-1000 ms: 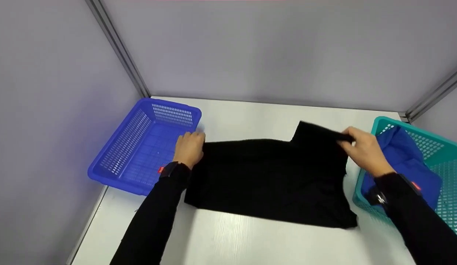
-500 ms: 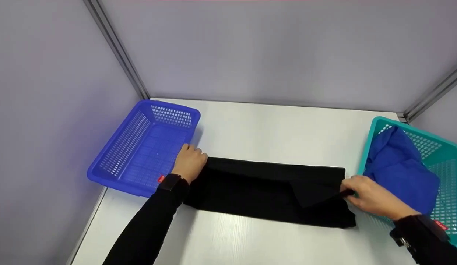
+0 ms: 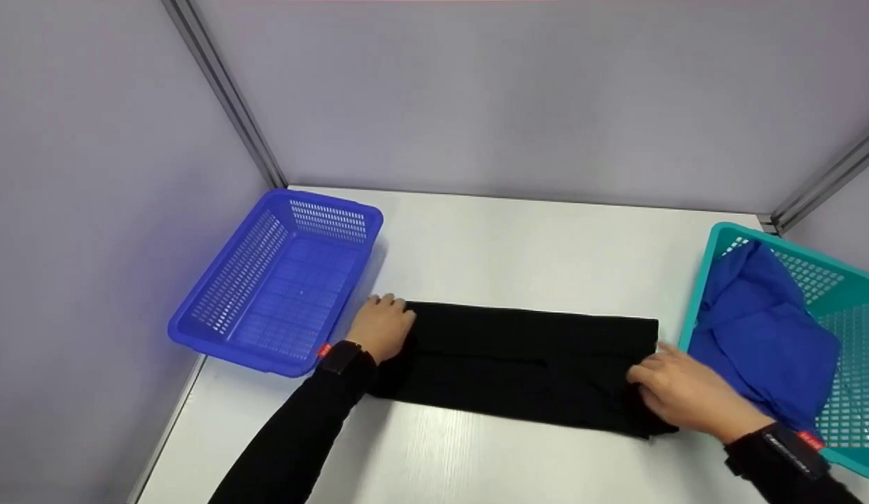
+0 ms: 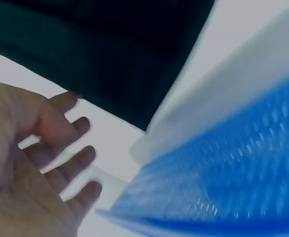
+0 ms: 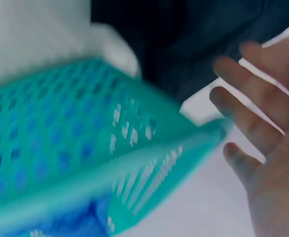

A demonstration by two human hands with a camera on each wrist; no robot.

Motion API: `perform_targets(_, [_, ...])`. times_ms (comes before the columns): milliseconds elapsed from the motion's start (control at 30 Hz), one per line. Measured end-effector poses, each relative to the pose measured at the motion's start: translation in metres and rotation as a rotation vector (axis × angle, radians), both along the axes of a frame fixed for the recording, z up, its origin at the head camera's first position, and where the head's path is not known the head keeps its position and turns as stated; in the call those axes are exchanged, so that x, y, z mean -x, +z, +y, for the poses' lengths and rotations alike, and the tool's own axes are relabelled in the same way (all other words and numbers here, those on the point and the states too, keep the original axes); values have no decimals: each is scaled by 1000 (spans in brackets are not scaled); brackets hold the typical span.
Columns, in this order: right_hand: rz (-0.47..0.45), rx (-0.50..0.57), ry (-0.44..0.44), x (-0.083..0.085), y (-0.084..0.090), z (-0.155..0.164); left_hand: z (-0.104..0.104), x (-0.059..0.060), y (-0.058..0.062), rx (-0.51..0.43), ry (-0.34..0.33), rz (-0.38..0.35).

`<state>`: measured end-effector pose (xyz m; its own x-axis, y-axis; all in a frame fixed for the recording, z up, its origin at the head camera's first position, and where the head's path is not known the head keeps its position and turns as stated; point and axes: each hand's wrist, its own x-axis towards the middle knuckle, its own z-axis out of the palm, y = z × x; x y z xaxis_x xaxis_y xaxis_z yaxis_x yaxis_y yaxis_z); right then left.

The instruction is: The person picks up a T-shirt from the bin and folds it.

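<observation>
Grey partition walls (image 3: 476, 91) with metal corner posts enclose a white table (image 3: 518, 231), where a black garment (image 3: 525, 360) lies folded into a long strip between a blue basket (image 3: 276, 280) and a teal basket (image 3: 837, 294) holding blue cloth (image 3: 763, 329). The left hand (image 3: 385, 332) rests at the strip's left end, fingers spread and relaxed. The right hand (image 3: 679, 395) lies on its right end, fingers fairly straight, pinching nothing visible.

**Blurred wrist views, cut-off basket**

Both wrist views are motion-blurred: the blue slotted plastic basket (image 4: 223, 168) and the teal slotted plastic basket (image 5: 60, 143) smear. In the head view, the picture's right edge cuts the teal basket's far side.
</observation>
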<state>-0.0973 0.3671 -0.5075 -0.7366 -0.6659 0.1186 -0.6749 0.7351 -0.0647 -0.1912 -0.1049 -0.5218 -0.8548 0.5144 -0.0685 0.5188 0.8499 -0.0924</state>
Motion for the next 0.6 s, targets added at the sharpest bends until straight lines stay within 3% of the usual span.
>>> perform_targets(133, [-20,-33,-74,-9,-26,-22,7,-11,-13,-80,-4,-186])
perform_targets(200, [-24,-89,-143,-12,-36,-31,7,-18,-22,-88,12,-230])
perform_targets(367, [108,-173,-295,-8,-53,-45,7,-30,-36,-48,-4,-172])
perform_targets(600, [79,-160,-508,18,-65,-56,19,-43,-39,-9,-109,-141])
